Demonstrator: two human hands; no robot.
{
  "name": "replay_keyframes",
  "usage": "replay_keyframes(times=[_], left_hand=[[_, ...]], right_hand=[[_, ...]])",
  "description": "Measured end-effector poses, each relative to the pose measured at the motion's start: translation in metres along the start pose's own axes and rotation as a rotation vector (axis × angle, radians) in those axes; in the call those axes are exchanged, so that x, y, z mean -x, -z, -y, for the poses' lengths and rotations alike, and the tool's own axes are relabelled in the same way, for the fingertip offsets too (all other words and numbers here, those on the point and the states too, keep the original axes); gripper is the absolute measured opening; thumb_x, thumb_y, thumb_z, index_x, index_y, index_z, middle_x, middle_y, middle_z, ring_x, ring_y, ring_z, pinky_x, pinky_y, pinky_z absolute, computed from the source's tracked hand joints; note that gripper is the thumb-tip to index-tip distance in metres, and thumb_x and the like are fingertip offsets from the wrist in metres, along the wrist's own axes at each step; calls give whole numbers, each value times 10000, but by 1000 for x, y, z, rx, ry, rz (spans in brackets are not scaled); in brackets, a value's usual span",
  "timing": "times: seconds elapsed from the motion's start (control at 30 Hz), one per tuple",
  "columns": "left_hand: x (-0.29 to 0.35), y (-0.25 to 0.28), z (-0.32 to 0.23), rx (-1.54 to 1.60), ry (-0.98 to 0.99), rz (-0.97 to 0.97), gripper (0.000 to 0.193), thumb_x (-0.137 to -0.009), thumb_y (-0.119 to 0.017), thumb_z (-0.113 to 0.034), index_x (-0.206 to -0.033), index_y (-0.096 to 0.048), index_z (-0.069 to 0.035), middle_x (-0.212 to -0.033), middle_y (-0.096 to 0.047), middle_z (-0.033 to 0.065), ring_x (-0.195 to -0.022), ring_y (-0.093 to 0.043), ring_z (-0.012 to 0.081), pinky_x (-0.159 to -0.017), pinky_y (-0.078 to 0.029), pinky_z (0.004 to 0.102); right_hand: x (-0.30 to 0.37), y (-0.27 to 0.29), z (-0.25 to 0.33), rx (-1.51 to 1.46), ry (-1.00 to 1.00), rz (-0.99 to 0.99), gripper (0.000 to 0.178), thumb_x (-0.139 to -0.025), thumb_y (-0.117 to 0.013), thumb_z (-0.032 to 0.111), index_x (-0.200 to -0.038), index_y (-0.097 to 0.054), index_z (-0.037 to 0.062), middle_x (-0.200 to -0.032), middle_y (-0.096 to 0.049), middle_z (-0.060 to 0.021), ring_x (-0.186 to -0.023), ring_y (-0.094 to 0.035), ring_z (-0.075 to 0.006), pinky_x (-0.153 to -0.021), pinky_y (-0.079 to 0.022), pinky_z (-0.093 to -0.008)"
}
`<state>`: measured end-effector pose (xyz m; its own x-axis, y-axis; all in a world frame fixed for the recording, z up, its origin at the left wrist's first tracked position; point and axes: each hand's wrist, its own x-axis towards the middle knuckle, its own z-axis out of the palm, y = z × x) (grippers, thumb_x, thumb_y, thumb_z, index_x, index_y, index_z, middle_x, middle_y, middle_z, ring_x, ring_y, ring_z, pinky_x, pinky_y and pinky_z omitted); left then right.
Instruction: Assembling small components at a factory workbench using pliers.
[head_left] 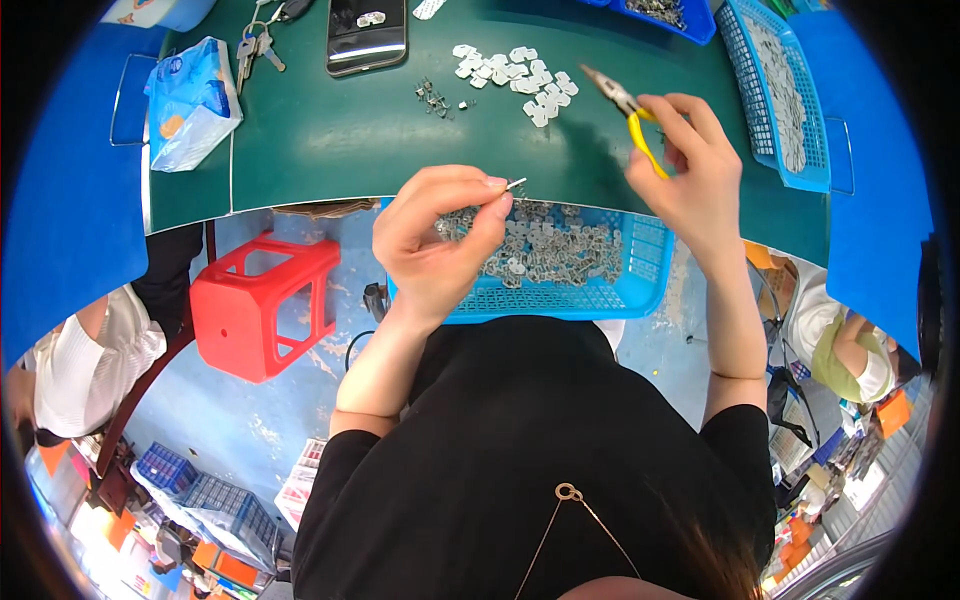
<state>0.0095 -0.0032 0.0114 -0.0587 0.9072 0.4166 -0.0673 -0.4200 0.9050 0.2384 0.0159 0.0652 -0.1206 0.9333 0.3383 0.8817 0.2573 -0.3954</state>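
Observation:
My left hand (440,235) pinches a small white flat piece (516,184) between thumb and forefinger, held edge-on above the near edge of the green table (330,130). Yellow-handled pliers (633,115) rest in my right hand (690,165), their metal jaws pointing to the far left over the table. Between the hands and farther off lies a loose group of white flat pieces (520,75). Left of it are several tiny metal parts (433,100). Below my hands, a blue basket (650,285) at my lap holds many small metal-looking parts (555,250).
At the far left lie a tissue pack (190,105), keys (258,48) and a phone (367,40). A blue basket of white pieces (790,100) stands at the right edge, a blue tray (690,22) at the back. A red stool (262,308) is on the floor; people sit either side.

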Motion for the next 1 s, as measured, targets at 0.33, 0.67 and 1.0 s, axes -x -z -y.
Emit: replay_keyframes(times=[0.33,0.67,1.0], left_hand=[[-1,3,4,-23,-34,10,193,-674,-696,113,-830,-667,3,-826,-662,101,-741,-633,171,-661,-495,256],[-2,7,4,-81,-87,48,202,-666,-704,112,-832,-667,3,-824,-664,103,-741,-636,171,-659,-496,254],[-3,8,1,-113,-98,96,212,-663,-710,114,-834,-671,-4,-815,-666,100,-737,-645,171,-653,-501,249]], right_hand=[[-1,30,22,-1006,-373,645,529,-628,-729,115,-1122,-618,-40,-979,-611,-111,-789,-582,-143,-685,-481,-249],[3,27,35,74,553,33,454,-546,-691,39,-999,-678,62,-971,-628,-74,-807,-581,-273,-668,-505,-352],[0,33,37,161,656,24,454,-529,-689,31,-981,-687,75,-926,-625,-64,-746,-582,-250,-601,-498,-327]])
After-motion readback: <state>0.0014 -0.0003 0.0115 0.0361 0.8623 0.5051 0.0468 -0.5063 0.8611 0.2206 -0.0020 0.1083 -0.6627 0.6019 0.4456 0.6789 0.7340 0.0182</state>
